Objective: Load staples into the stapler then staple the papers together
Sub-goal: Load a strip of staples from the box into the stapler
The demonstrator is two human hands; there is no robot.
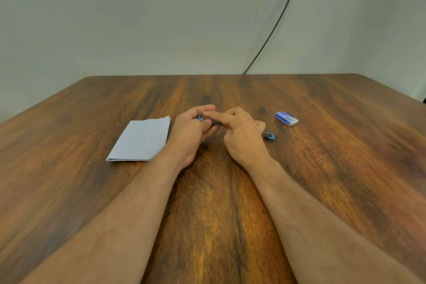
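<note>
Stapler [268, 134], blue and metal: at frame centre, held between both hands just over the table [322, 168], opened out, one blue end at each hand, presumably to expose the staple channel. Left hand [191, 131]: fingers curled round its left end, steadying it. Right hand [244, 136]: gripping the other half, forefinger laid along the metal rail. Staple box [286, 118]: right of centre, within reach. Folded papers [141, 139]: left of centre, lying flat beside the left hand, ready for stapling; loading judged unfinished.

Head view — forward, downward, close
</note>
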